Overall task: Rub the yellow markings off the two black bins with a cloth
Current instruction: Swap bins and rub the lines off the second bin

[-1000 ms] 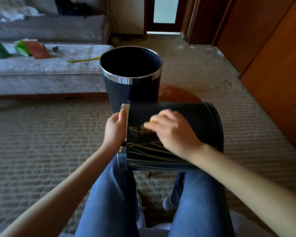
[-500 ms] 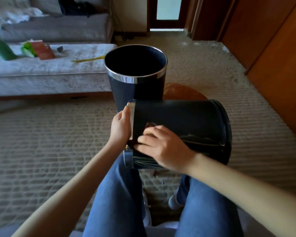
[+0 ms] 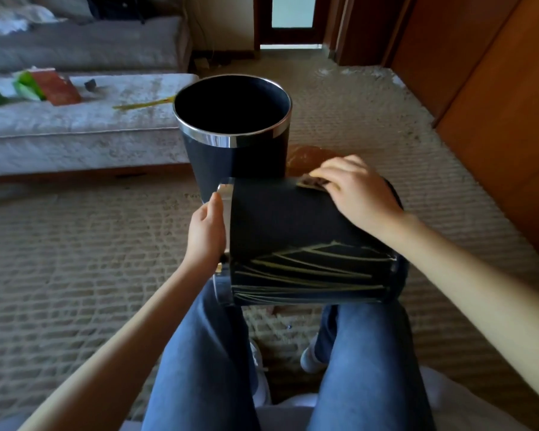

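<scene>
A black bin [image 3: 287, 225] lies on its side across my knees, its chrome rim to the left. Yellow markings [image 3: 311, 272] streak its near lower side. My left hand [image 3: 206, 228] grips the rim end. My right hand [image 3: 360, 191] presses a small brownish cloth [image 3: 312, 181] against the bin's far upper side; most of the cloth is hidden under my fingers. A second black bin [image 3: 235, 157] with a chrome rim stands upright on the carpet just behind.
A grey sofa [image 3: 75, 132] with a red book [image 3: 55, 88], green items and a yellow stick [image 3: 143, 104] runs along the left. Wooden cupboard doors [image 3: 495, 104] line the right. A brown object [image 3: 311, 155] lies on the carpet behind the bins.
My right hand with the cloth has moved from the rim end of the lying bin up to its far upper side, uncovering the yellow streaks. My left hand stays on the rim.
</scene>
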The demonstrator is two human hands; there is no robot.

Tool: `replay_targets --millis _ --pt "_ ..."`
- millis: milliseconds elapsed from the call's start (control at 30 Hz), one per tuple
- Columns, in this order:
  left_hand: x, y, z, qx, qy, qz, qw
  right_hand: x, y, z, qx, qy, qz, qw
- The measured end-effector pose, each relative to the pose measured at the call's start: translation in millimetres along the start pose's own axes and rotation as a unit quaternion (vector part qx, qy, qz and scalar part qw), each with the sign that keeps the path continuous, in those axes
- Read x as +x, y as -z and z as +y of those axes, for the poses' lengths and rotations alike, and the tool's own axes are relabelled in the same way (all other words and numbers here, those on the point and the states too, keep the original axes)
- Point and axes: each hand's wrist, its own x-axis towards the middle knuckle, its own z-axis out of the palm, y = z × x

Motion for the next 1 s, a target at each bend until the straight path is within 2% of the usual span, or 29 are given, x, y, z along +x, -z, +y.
replay_targets --millis 100,233,333,400,500,567,667,767,867,934,1000 --pt "5.0 1.0 -2.1 -0.001 0.007 -0.009 1.0 -59.6 32.4 32.4 -0.064 -0.009 0.039 0.997" --pt "11.3 -2.3 -0.5 0.008 0.012 0.002 1.0 -144.3 31.0 17.9 -0.091 0.053 0.055 0.993" --pt "11.6 -2.0 -2.7 0.024 -0.001 0.006 1.0 -173.7 20.7 13.6 -0.114 0.104 0.048 0.987" --pt "12.4 -1.1 -4.6 0.029 -0.009 0.002 1.0 -156.7 22.2 17.6 -0.102 0.108 0.059 0.987" --pt "11.0 -0.5 -3.6 0.029 -0.006 -0.001 1.0 -96.7 26.6 27.1 -0.072 0.035 0.077 0.994" --pt "11.0 1.2 -4.5 0.027 -0.007 0.003 1.0 -56.5 26.6 36.6 -0.067 -0.023 0.061 0.996" --pt "11.8 1.7 -6.0 0.037 -0.006 0.01 0.999 -42.1 23.9 34.0 -0.058 -0.043 0.047 0.996" --pt "15.8 2.4 -5.6 0.045 0.001 0.014 0.999 -88.0 18.5 9.1 -0.03 0.004 0.073 0.997" --pt "17.3 2.5 -4.6 0.044 0.006 0.012 0.999 -141.7 9.3 -7.5 -0.021 0.108 0.061 0.992" --pt "14.7 2.7 -5.2 0.054 -0.006 0.011 0.998 -153.6 4.8 -6.8 -0.052 0.186 0.044 0.98" --pt "10.2 2.4 -6.4 0.059 -0.019 0.015 0.998 -137.8 6.6 -2.3 -0.063 0.2 0.058 0.976"
